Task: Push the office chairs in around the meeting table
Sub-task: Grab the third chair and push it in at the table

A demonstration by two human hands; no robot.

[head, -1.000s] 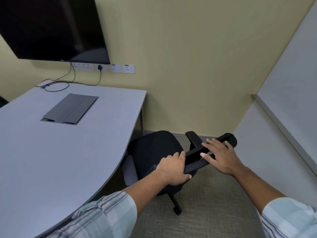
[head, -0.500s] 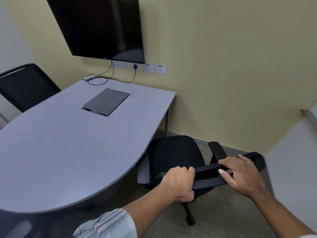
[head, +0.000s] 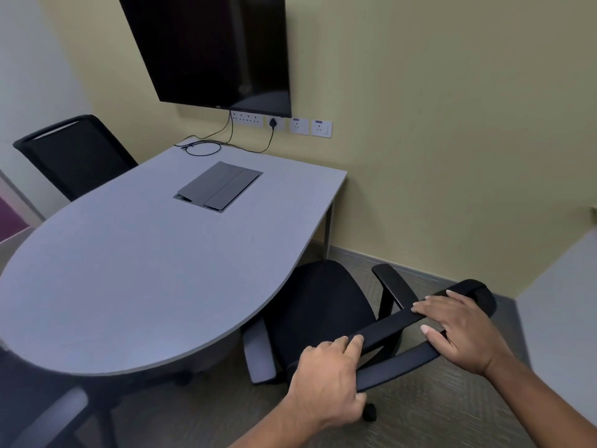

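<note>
A black office chair (head: 318, 313) stands at the right side of the grey meeting table (head: 135, 286), its seat partly under the curved edge. My left hand (head: 324, 381) grips the left end of the chair's backrest top. My right hand (head: 458, 331) lies over the right end of the same backrest, fingers wrapped on it. A second black chair (head: 76, 155) stands at the table's far left side. Part of a third chair (head: 48, 412) shows at the bottom left, its arm by the table edge.
A dark screen (head: 210, 50) hangs on the yellow wall above wall sockets (head: 281, 124), with a cable (head: 202, 147) on the table. A grey cable hatch (head: 219, 185) sits in the tabletop. A white wall (head: 559, 312) is close on the right.
The view has swung left, bringing the far-left chair and the bottom-left chair into sight. Both hands stay on the backrest, and the chair sits a little nearer the table.
</note>
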